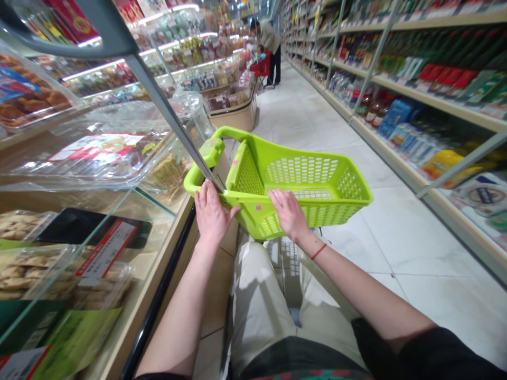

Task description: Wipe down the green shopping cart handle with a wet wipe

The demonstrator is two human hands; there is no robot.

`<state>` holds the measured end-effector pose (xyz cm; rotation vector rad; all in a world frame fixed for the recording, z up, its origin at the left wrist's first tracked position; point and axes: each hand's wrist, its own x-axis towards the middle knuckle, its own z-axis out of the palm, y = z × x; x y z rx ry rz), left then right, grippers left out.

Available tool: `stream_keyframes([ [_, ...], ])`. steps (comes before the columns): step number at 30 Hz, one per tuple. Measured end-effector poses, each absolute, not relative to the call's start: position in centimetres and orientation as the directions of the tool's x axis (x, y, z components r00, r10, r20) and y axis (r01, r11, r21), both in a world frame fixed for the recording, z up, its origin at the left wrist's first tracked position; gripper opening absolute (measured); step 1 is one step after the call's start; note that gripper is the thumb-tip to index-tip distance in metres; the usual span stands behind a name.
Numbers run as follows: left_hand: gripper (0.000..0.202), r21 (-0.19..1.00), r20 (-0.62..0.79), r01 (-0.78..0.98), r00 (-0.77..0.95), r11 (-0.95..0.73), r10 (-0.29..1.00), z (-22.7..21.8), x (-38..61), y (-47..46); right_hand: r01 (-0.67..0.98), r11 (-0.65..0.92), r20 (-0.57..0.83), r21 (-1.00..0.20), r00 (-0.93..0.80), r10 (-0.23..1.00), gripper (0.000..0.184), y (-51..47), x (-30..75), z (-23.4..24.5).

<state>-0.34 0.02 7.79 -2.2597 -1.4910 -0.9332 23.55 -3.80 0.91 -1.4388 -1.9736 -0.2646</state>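
Note:
A lime-green rolling shopping basket (pixel 317 201) with lattice walls is before me, turned lengthwise to the right. Its long grey pull handle (pixel 166 108) slants up to the upper left. My left hand (pixel 212 212) grips the near corner of the basket where the pole meets the rim, thumb out to the side. On the near long rim, my right hand (pixel 288 211) has its fingers curled over the edge. Inside, a green perforated divider (pixel 247 171) stands near the handle end, and no goods show in the basket.
Left, a glass-edged display counter (pixel 158 264) holds packed food and a clear plastic tray (pixel 91 150). Stocked shelves (pixel 435 89) line the right side. Down the tiled aisle (pixel 285 100), a person (pixel 271 45) bends over a red cart (pixel 261 66) with a child in it.

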Motion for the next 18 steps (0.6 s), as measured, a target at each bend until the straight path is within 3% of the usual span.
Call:
stream_keyframes([
  [6, 0.11, 0.101, 0.652, 0.903, 0.257, -0.417, 0.713, 7.8, -0.2, 0.0, 0.928, 0.238, 0.603, -0.286, -0.019, 0.798, 0.054, -3.9, 24.7, 0.2],
  [13, 0.109, 0.103, 0.644, 0.902, 0.261, -0.419, 0.719, 8.0, -0.4, 0.0, 0.849, 0.433, 0.573, -0.304, -0.199, 0.795, 0.057, -1.5, 16.0, 5.5],
  [18, 0.107, 0.114, 0.637, 0.906, 0.248, -0.407, 0.73, 7.9, -1.3, 0.5, 0.83, 0.495, 0.585, -0.256, -0.275, 0.763, 0.058, -1.2, 17.1, 5.3],
])
